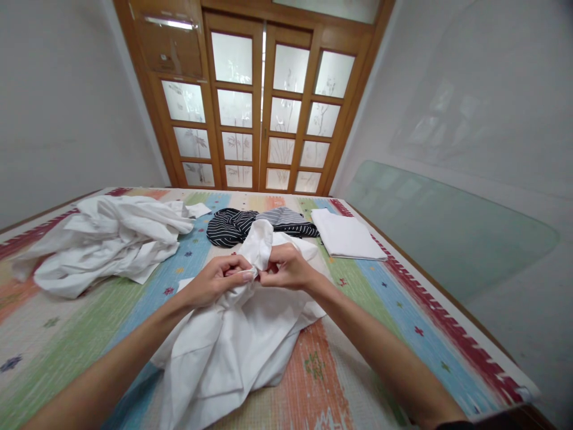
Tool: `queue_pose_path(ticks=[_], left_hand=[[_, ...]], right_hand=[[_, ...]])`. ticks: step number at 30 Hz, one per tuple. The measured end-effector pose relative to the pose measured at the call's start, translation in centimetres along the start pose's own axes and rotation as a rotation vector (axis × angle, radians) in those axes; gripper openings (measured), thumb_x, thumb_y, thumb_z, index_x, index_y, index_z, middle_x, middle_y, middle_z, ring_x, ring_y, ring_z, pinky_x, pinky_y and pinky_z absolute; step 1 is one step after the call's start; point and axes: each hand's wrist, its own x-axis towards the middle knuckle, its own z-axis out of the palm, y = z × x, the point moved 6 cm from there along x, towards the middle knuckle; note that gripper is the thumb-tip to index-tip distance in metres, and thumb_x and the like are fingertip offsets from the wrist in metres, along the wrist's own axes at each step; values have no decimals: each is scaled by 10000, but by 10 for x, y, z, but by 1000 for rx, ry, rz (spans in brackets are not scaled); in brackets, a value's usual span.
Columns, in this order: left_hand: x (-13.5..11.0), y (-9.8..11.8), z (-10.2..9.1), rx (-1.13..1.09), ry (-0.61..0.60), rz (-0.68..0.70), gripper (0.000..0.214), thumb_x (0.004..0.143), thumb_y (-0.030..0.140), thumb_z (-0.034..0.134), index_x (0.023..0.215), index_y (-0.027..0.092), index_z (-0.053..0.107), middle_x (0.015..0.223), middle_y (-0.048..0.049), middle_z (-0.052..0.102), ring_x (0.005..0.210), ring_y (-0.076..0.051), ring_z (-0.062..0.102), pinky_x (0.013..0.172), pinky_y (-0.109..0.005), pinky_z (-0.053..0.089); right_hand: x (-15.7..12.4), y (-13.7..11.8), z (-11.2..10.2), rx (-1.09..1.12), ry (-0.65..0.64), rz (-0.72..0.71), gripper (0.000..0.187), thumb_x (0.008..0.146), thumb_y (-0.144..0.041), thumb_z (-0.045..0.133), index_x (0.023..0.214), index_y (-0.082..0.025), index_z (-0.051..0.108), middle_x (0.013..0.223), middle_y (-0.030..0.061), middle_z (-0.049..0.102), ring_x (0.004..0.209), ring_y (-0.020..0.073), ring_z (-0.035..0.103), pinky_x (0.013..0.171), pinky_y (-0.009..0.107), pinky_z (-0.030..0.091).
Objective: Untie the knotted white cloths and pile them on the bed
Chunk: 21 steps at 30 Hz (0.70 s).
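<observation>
A white shirt (250, 340) lies loosely spread over the front middle of the bed, its upper part lifted and bunched. What looks like its collar (259, 239) stands up between my hands. My left hand (224, 276) is closed, pinching the cloth just below that collar. From the other side my right hand (286, 267) is closed on the same fabric, its fingertips close to my left thumb. Whatever small detail lies between the fingertips is hidden.
A crumpled pile of white clothes (120, 239) lies at left. Behind the shirt are black-and-white striped garments (230, 227). A folded white cloth (344, 234) lies at right on the striped bedspread (322, 364). Wooden glazed doors (260, 119) stand beyond.
</observation>
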Motion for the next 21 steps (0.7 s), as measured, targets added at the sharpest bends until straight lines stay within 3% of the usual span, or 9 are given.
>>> queue_pose_path(ticks=[5, 8, 13, 17, 21], left_hand=[[-3, 7, -3, 99, 80, 53, 343, 852, 463, 611, 858, 127, 675, 616, 37, 455, 523, -67, 306, 466, -191, 228], [-4, 12, -3, 195, 126, 82, 329, 872, 454, 589, 867, 137, 677, 598, 48, 436, 516, -70, 301, 465, -196, 229], [-6, 15, -3, 264, 175, 91, 321, 885, 447, 572, 902, 142, 672, 623, 33, 513, 534, -85, 361, 487, -204, 267], [-6, 11, 1, 83, 121, 29, 317, 892, 450, 568, 893, 144, 652, 774, -18, 629, 648, -113, 487, 561, -212, 348], [-6, 4, 2, -38, 104, -33, 323, 852, 467, 617, 875, 146, 647, 731, 3, 568, 639, -106, 462, 552, -209, 335]], right_hand=[[-4, 21, 12, 435, 38, 354, 405, 711, -514, 744, 621, -153, 583, 592, 36, 635, 535, 157, 600, 521, 262, 498], [-4, 21, 20, 620, 16, 453, 441, 674, -547, 780, 651, -144, 602, 621, 50, 663, 552, 177, 639, 553, 296, 546], [-3, 17, 22, 622, -21, 494, 459, 660, -548, 807, 648, -138, 602, 597, 41, 649, 522, 154, 615, 518, 264, 518], [-6, 17, 21, 555, -30, 428, 429, 705, -529, 791, 703, -129, 637, 637, 36, 647, 562, 135, 585, 531, 239, 463], [-12, 22, 20, 475, -21, 399, 442, 706, -553, 785, 775, -137, 655, 686, 23, 621, 625, 141, 563, 536, 234, 433]])
